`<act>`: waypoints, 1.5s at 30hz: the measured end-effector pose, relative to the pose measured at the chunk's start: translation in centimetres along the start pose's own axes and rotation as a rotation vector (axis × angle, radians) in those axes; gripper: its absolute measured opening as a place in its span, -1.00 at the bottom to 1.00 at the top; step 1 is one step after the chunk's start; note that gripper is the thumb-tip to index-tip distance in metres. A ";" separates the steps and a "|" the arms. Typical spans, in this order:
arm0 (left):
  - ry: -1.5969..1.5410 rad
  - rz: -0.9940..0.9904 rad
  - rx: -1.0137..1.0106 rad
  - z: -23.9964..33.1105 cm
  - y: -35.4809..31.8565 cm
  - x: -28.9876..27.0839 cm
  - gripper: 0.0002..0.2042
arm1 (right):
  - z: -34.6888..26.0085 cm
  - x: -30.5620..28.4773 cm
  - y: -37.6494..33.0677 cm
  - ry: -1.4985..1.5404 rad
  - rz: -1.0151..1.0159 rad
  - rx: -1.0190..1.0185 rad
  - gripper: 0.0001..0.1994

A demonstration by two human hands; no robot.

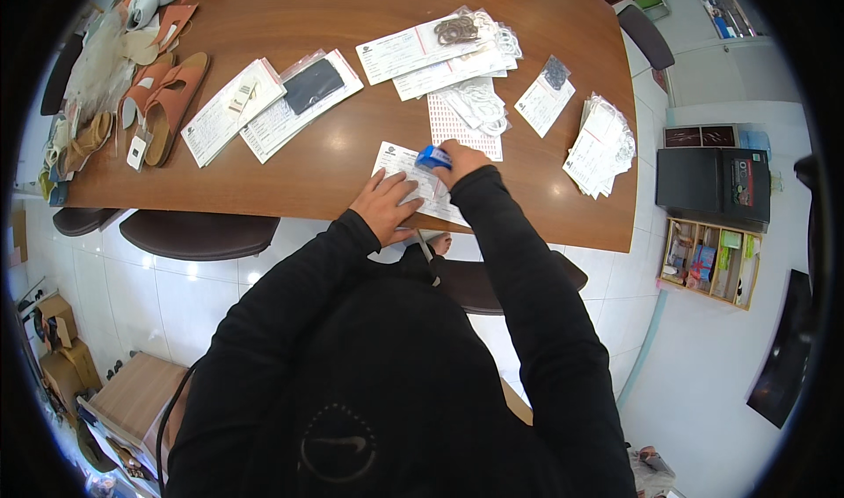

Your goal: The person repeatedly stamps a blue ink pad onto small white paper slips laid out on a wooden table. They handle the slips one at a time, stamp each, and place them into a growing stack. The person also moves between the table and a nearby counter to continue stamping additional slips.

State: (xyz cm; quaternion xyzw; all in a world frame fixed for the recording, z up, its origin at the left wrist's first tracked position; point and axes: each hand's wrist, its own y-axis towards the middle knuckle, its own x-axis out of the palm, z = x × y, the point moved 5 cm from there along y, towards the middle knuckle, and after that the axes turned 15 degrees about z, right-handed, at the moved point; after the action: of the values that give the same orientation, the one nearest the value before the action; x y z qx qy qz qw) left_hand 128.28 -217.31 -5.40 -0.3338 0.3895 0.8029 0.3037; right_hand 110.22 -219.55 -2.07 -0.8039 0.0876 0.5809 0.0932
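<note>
My left hand (385, 206) lies with its fingers stretched over the left part of a white printed card (393, 157), near the front edge of the table. In my right hand (464, 159) is a small blue object (432, 157), held over the card's upper right part. My fingers cover much of it, so its exact kind does not show. Just beyond the right hand is a sheet of small printed labels (444, 122), partly under a bagged bundle of white cord loops (475, 102).
Cards with bagged samples (422, 50) are piled at the back. More card stacks (230, 111) lie at left, and others (600, 146) at right beside a single card (545, 107). Brown sandals (176, 107) crowd the table's left end. Dark stools (200, 234) stand along the front edge.
</note>
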 end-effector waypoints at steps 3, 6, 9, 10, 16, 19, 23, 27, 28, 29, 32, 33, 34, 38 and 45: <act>-0.087 -0.127 -0.124 -1.2 0.7 0.0 -0.34 | 4.4 -4.6 -2.1 0.291 0.275 0.107 -0.51; 0.036 0.056 -0.086 -2.6 2.8 -1.2 -0.03 | 11.1 -6.8 -6.6 0.660 0.484 0.325 -0.57; 0.197 -0.217 -0.055 -2.9 4.0 -0.1 0.20 | 17.8 -6.4 -12.5 0.735 0.440 0.577 -0.60; 0.260 -0.334 -0.032 -2.5 4.0 0.5 0.27 | 19.5 -6.1 -14.8 0.649 0.437 0.641 -0.60; 0.249 -0.383 -0.025 0.3 2.9 0.3 0.14 | 21.8 -3.3 -25.2 0.557 0.694 0.704 -0.61; 0.109 -0.266 -0.076 -0.3 3.6 -0.7 0.10 | 20.4 -2.3 -27.6 0.458 0.766 0.751 -0.61; 0.132 -0.063 -0.253 -5.7 9.9 -2.1 0.19 | 18.4 -2.3 -27.5 0.366 0.845 0.749 -0.60; 0.329 -0.064 -0.430 -14.4 19.1 -2.6 0.27 | 17.1 -2.8 -26.3 0.175 0.850 0.705 -0.60; 0.357 -0.090 -0.439 -15.7 20.7 -2.1 0.30 | 17.0 -2.9 -26.3 0.157 0.836 0.726 -0.60; 0.389 -0.119 -0.462 -16.2 21.8 -1.0 0.33 | 17.1 -2.9 -26.3 0.164 0.776 0.781 -0.59; 0.440 -0.234 -0.518 -16.6 24.2 1.7 0.37 | 16.4 -3.7 -26.0 0.077 0.752 0.673 -0.59; 0.430 -0.224 -0.528 -16.4 24.9 2.3 0.37 | 16.2 -3.8 -26.0 0.069 0.733 0.673 -0.59; 0.416 -0.211 -0.548 -16.2 25.6 2.8 0.38 | 16.1 -3.8 -25.9 0.060 0.704 0.678 -0.59; 0.385 -0.173 -0.540 -15.6 27.6 3.4 0.37 | 15.9 -4.1 -25.5 0.044 0.734 0.659 -0.61; 0.405 -0.240 -0.561 -13.7 28.9 4.6 0.39 | 15.6 -4.5 -25.3 0.047 0.737 0.558 -0.61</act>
State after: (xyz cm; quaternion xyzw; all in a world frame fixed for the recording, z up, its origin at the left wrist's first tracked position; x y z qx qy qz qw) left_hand 107.98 -242.38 -3.21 -0.5996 0.1643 0.7548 0.2091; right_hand 100.77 -191.01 -1.36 -0.6763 0.5226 0.5111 0.0913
